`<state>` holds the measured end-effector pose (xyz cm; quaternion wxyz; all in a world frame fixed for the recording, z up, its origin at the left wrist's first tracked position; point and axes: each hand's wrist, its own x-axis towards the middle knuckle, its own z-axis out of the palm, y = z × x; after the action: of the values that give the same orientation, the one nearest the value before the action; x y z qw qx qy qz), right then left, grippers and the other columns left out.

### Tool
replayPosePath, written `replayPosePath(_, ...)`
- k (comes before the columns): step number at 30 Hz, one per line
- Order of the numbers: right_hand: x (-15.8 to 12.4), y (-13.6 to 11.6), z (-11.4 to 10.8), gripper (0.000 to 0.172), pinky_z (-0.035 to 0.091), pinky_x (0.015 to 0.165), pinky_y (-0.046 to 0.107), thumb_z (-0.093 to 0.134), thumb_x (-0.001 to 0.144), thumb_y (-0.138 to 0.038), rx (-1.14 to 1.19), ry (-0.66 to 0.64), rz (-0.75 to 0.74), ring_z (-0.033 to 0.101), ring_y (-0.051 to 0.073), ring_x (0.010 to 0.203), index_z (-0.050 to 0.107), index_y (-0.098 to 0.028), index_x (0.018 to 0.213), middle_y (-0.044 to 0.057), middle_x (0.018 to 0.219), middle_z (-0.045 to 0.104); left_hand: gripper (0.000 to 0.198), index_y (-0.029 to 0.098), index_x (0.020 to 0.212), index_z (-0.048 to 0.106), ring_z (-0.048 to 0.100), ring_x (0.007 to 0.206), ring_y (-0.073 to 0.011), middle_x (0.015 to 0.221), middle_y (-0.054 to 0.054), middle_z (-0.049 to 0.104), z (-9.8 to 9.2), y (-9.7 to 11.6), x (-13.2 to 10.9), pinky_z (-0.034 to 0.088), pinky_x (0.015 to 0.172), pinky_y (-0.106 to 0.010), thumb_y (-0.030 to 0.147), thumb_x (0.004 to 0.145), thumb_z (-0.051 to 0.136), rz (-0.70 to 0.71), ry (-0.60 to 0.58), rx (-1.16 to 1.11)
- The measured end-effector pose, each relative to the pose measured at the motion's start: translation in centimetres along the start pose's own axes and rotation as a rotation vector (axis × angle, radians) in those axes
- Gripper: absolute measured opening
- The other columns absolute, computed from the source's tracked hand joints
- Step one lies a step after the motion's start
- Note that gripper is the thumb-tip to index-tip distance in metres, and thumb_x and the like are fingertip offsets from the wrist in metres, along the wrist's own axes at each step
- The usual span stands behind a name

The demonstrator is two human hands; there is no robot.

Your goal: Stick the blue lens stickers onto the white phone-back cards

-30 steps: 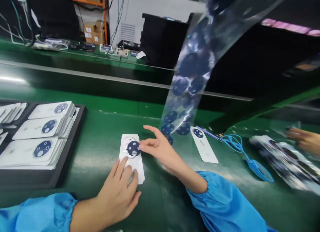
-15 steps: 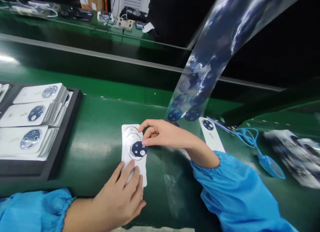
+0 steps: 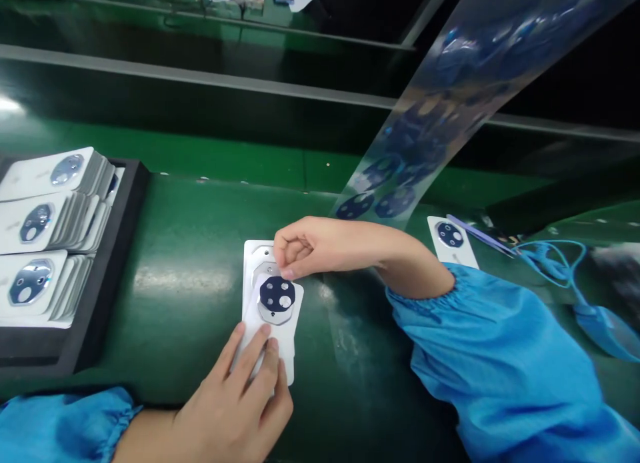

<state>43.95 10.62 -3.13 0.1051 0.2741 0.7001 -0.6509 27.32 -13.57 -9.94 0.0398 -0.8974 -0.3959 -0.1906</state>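
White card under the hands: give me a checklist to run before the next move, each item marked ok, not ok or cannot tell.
Left hand steady on the white card: ok, fingers spread on its lower part.
Right hand touching the blue disc: cannot tell, fingers curl right at its upper edge.
Disc holes uncovered: ok, no finger lies over them.
White backing sheet square to the card: not ok, it lies skewed across it.
Clear film strip apart from the card: ok, it ends beyond the card's top edge.
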Motion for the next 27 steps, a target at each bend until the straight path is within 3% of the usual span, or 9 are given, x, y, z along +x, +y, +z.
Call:
replayPosePath(8, -0.5, 0.1, -0.5, 0.027, 0.047, 0.067, 0.027, 0.079, 0.079, -0.031, 0.032, -0.04, 0.038, 0.065, 0.016, 0.079, 0.063, -0.019, 0.097, 0.002, 0.085, 0.073, 0.027, 0.008, 0.106, 0.068, 0.059, 0.124, -0.0462, 0.116, -0.022, 0.069, -0.1, -0.1, 0.1, 0.046, 0.106, -0.064, 0.022, 0.083, 0.068, -0.006, 0.006, -0.028)
replayPosePath(12, -0.5, 0.1, 0.1, 0.017, 0.047, 0.066, 0.027, 0.074, 0.081, -0.025, 0.044, -0.026, 0.053, 0.065, 0.016, 0.078, 0.063, -0.018, 0.091, 0.001, 0.083, 0.071, 0.027, 0.008, 0.105, 0.069, 0.06, 0.123, -0.0471, 0.116, -0.023, 0.069, -0.2, 0.0, 0.3, 0.048, 0.104, -0.065, 0.023, 0.084, 0.069, -0.008, -0.003, -0.03)
replayPosePath(17, -0.3, -0.5, 0.9, 0.008, 0.044, 0.061, 0.026, 0.07, 0.084, -0.022, -0.108, -0.002, 0.051, 0.062, 0.014, 0.073, 0.063, -0.018, 0.084, 0.001, 0.082, 0.069, 0.028, 0.008, 0.104, 0.069, 0.06, 0.122, -0.0489, 0.115, -0.023, 0.069, -0.3, 0.1, 0.2, 0.051, 0.101, -0.066, 0.023, 0.082, 0.072, -0.004, -0.008, -0.038)
replayPosePath(27, -0.5, -0.7, 0.7, 0.007, 0.042, 0.059, 0.024, 0.066, 0.086, -0.016, -0.283, -0.015, 0.0, 0.059, 0.012, 0.069, 0.064, -0.018, 0.08, -0.001, 0.079, 0.068, 0.025, 0.007, 0.102, 0.071, 0.063, 0.117, -0.05, 0.111, -0.023, 0.07, -0.3, 0.0, 0.6, 0.056, 0.093, -0.067, 0.021, 0.081, 0.071, -0.009, -0.017, -0.06)
